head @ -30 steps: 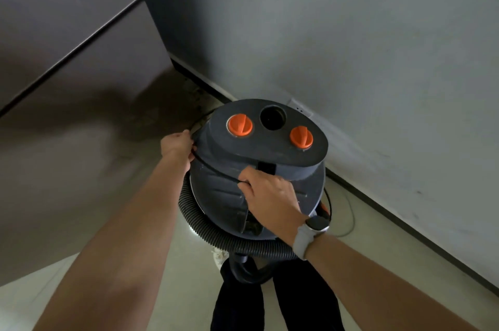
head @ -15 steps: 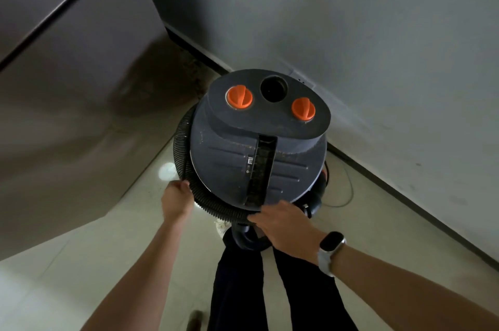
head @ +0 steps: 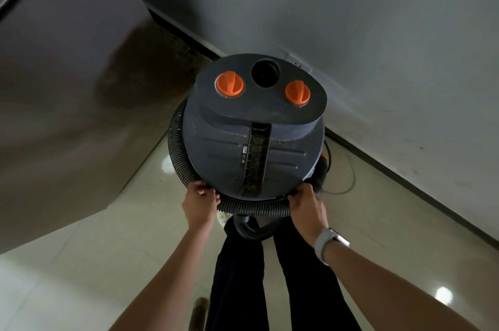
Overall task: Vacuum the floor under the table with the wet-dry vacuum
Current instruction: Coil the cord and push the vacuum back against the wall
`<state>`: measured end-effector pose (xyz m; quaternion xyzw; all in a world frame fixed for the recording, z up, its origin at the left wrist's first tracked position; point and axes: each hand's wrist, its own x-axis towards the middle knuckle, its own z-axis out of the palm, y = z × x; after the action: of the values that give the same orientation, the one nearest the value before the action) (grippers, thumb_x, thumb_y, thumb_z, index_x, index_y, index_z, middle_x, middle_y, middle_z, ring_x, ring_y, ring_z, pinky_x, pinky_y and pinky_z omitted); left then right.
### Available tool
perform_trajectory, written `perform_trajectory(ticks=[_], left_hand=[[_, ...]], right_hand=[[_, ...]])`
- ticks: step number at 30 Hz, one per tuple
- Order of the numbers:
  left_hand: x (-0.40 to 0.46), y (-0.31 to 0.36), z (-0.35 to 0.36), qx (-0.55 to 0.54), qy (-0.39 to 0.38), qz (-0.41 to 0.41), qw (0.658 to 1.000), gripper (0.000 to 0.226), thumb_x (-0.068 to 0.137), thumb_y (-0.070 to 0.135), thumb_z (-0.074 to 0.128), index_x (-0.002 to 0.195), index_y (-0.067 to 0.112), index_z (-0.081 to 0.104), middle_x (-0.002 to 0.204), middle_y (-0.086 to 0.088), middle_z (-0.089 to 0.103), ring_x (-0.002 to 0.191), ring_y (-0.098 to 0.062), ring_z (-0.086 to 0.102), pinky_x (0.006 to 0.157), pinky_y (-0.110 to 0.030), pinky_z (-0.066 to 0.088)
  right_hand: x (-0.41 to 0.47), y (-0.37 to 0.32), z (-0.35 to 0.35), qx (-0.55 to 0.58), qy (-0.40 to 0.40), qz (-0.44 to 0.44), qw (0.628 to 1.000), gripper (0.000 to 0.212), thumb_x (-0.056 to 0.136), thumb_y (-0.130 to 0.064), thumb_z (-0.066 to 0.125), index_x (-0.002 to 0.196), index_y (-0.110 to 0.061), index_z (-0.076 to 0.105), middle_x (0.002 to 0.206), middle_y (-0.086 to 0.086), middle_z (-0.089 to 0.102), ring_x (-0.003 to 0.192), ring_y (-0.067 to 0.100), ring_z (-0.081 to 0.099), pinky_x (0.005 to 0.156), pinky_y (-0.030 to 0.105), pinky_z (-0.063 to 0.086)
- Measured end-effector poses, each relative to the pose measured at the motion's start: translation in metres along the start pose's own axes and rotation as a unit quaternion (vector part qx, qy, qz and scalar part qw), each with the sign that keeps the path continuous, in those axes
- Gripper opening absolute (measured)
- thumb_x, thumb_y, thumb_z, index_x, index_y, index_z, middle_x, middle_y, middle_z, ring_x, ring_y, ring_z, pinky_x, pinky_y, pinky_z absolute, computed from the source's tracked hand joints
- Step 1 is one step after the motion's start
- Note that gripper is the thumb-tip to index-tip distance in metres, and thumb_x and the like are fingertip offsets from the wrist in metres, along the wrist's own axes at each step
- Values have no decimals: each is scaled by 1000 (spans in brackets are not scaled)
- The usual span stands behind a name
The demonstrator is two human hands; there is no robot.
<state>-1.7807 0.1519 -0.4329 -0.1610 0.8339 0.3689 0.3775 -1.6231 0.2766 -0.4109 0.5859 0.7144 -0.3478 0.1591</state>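
Both hands (head: 201, 202) (head: 306, 203) clutch ribbed hose (head: 253, 207) beneath round vacuum (head: 253, 147)

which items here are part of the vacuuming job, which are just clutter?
Job:
vacuum, dark body, two orange knobs on top
hose coiled round it
left hand and right hand, both gripping the hose at the near rim

Lying about:
thin cable on the floor by the wall
wall socket behind the vacuum

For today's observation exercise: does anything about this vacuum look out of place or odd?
The ribbed hose is coiled round the vacuum body, not laid out for use. Both hands grip it. The top port is open, with nothing plugged in.
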Motion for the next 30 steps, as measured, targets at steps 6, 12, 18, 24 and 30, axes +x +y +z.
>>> perform_trajectory(ticks=[6,12,18,24,30], left_hand=[[-22,11,-4,53,46,133,989,10,88,3,47,95,6,54,85,-4,53,70,-13,53,67,-22,42],[-46,28,5,164,-35,323,931,36,92,28,52,120,6,54,117,-7,51,108,-18,47,94,-30,40],[-55,33,29,166,-78,291,939,39,96,21,50,129,1,48,121,-10,55,113,-22,51,90,-20,35],[-53,42,35,162,-80,278,943,34,96,24,50,123,3,51,107,-4,60,96,-15,54,77,-19,35],[-50,61,47,105,-110,213,965,26,91,34,58,101,11,51,81,1,63,59,-5,61,61,-19,44]], right_hand=[[-11,5,14,9,-61,-28,998,49,94,-7,37,143,-6,36,135,15,43,125,34,42,93,33,39],[-13,6,19,-92,-117,-38,988,66,93,-19,42,151,-12,11,146,9,21,138,29,20,110,41,26],[-27,29,19,-131,-90,-96,983,63,97,-22,37,152,-12,7,158,5,8,146,22,9,116,33,16],[-24,36,20,-154,-151,-96,972,68,99,-24,32,150,-20,-12,159,-4,-13,146,17,-11,120,41,10],[-13,38,0,-127,-180,-119,968,60,98,-22,34,152,-22,7,158,3,15,144,22,17,112,38,24]])
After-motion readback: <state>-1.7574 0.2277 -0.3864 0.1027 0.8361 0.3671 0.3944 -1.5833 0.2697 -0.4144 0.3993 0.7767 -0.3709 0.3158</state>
